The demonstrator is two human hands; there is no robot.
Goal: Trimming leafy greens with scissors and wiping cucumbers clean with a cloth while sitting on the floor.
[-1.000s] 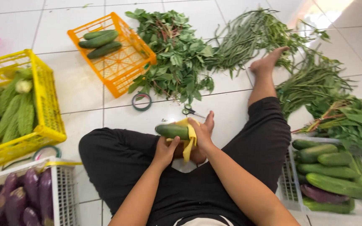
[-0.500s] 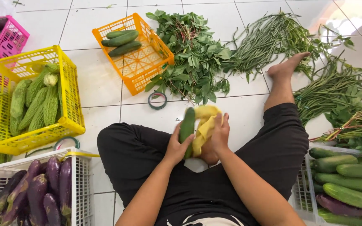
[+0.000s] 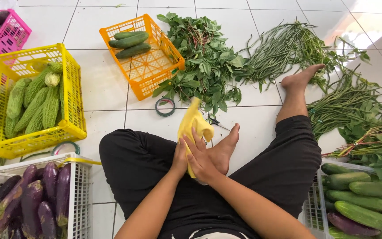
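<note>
I sit cross-legged on a white tiled floor. My right hand [image 3: 202,161] presses a yellow cloth [image 3: 193,126] that stands upright in front of my lap. My left hand [image 3: 180,161] grips the bundle from the left side, just behind the right hand. The cloth covers the cucumber, so no green shows. An orange crate [image 3: 155,73] straight ahead holds three cucumbers [image 3: 129,42].
A yellow crate [image 3: 74,88] of bitter gourds stands to the left, with a pink crate [image 3: 12,37] behind it. A white crate [image 3: 85,190] of eggplants sits at the near left and a basket of cucumbers [image 3: 359,199] at the near right. Leafy greens [image 3: 204,62], long beans [image 3: 284,48], a tape roll [image 3: 165,106] and scissors [image 3: 215,120] lie ahead.
The cucumber turned from lying flat to upright, and the yellow cloth now wraps over it and hides it. Both hands stayed on it above my lap.
</note>
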